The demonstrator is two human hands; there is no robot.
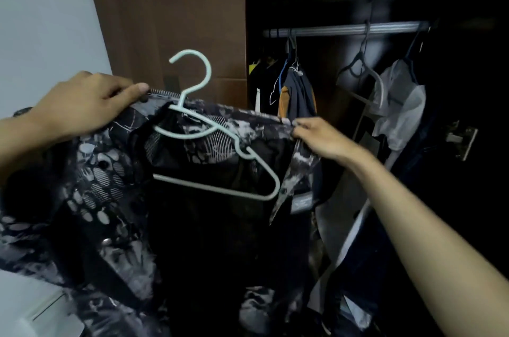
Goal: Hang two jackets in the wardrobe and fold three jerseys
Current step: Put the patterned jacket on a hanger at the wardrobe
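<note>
The open wardrobe (385,144) fills your right side, its metal rail (344,29) carrying a few hung garments (298,89) with bare stretches between them. In front of you hangs the patterned black-and-grey jacket (91,185), spread between your hands. It looks light, soft and floppy, so it should sag wherever you let go. Your left hand (82,102) grips its top edge by the collar; your right hand (319,137) pinches the opposite front edge, holding it open. The pale plastic hanger (220,149) sits inside the jacket, one arm under the left shoulder, the other bare, hook up. It looks stiff but slick, so seat the right shoulder, then hold the hook. The gap mid-rail seems roomiest; mind the brown door (192,20) edge just left.
</note>
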